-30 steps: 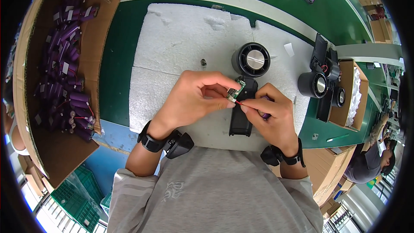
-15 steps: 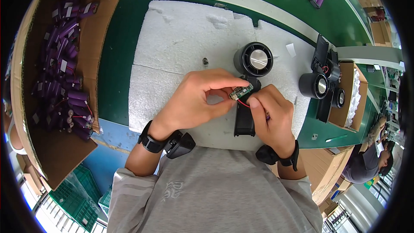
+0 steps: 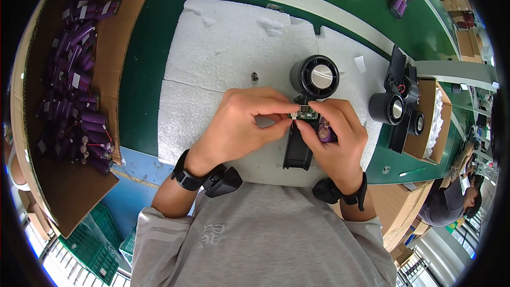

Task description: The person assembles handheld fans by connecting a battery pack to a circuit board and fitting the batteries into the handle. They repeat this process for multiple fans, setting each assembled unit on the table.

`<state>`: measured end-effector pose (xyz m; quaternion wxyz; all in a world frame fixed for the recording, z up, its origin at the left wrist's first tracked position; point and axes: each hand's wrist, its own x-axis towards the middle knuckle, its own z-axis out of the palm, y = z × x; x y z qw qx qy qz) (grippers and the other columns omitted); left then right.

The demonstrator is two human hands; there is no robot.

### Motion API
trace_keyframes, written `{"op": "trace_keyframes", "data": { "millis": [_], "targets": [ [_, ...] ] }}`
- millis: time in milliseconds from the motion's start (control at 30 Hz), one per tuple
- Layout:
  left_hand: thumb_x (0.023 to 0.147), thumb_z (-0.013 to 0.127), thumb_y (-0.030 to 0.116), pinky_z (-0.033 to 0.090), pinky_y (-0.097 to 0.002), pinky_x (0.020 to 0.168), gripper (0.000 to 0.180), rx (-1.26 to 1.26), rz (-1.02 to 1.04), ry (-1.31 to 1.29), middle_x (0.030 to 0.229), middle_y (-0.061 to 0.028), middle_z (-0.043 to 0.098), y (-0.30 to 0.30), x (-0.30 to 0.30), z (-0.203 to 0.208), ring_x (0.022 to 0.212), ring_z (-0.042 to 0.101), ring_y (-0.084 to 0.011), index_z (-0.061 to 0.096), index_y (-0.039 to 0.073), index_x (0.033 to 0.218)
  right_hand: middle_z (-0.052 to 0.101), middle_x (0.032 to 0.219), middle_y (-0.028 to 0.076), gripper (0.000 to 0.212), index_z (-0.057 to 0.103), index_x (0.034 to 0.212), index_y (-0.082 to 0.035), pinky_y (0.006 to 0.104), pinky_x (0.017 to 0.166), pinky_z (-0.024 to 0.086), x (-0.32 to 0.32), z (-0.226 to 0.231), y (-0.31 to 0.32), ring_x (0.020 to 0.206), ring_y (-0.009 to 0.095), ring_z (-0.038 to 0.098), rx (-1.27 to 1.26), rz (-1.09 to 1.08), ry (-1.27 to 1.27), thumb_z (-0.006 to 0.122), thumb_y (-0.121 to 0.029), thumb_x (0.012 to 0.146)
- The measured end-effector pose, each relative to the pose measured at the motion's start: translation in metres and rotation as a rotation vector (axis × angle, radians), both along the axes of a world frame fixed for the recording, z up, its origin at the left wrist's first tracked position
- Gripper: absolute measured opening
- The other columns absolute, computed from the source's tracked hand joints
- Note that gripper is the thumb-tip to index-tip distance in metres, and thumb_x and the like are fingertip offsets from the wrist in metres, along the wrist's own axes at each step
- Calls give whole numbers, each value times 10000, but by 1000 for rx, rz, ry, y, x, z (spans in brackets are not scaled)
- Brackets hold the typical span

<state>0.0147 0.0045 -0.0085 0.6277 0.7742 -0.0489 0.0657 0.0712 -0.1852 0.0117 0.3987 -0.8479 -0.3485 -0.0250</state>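
Note:
A small green circuit board (image 3: 305, 112), with a dark display on its face, is held between both hands. My left hand (image 3: 239, 122) pinches its left end between thumb and forefinger. The thumb and forefinger of my right hand (image 3: 342, 141) close on its right part. A purple battery cell (image 3: 325, 132) shows under the right hand's curled fingers, partly hidden. Beneath the hands lies a black handheld fan; its round head (image 3: 314, 76) points away from me and its long handle (image 3: 298, 151) runs toward me, partly covered.
White foam sheet (image 3: 212, 48) lies under the work. At left stands a cardboard box (image 3: 114, 69) of purple battery packs (image 3: 79, 74). Several black fan parts (image 3: 387, 107) sit at right beside a small carton (image 3: 427, 146). A person (image 3: 449, 199) is at the far right.
The circuit board has turned so its display faces up. My right hand has moved up from the red wire and now grips the board too. The purple cell shows more.

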Motion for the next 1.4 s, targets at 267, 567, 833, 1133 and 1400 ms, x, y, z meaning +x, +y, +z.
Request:
{"op": "trace_keyframes", "data": {
  "millis": [267,567,833,1133,1400],
  "targets": [
    [705,712,-70,547,-260,654,272,57,34,-39,875,-106,700,-3,-3,1,766,693,-194,739,27,958,653,865,87,396,722,1009,-57,289,595,509,-3,1,4,690,196,640,10,-22,41,823,-4,630],
    [724,713,-29,534,-298,598,264,27,17,-28,897,-85,678,-3,0,-3,713,665,-197,697,32,980,654,858,80,306,722,959,-50,257,574,482,-4,-2,7,657,153,619,62,-83,129,802,-3,667],
    [715,742,-39,522,-286,703,424,66,-37,73,1064,-72,608,-12,1,4,807,623,-179,585,76,1091,654,873,81,213,703,935,-26,247,599,471,-8,8,3,684,131,613,58,-155,224,766,9,735],
    [700,757,-9,514,-307,679,413,122,-34,108,974,-67,625,-17,0,6,780,625,-184,589,89,1064,642,862,75,213,710,913,-30,249,579,458,-11,-1,-8,671,139,593,10,-114,191,774,12,715],
    [699,723,21,508,-316,640,333,195,35,160,768,-49,619,-22,4,7,687,631,-194,570,90,986,643,854,84,221,720,910,-39,257,559,459,-10,-4,-4,661,153,596,53,-117,78,784,8,704]
  ]
}}
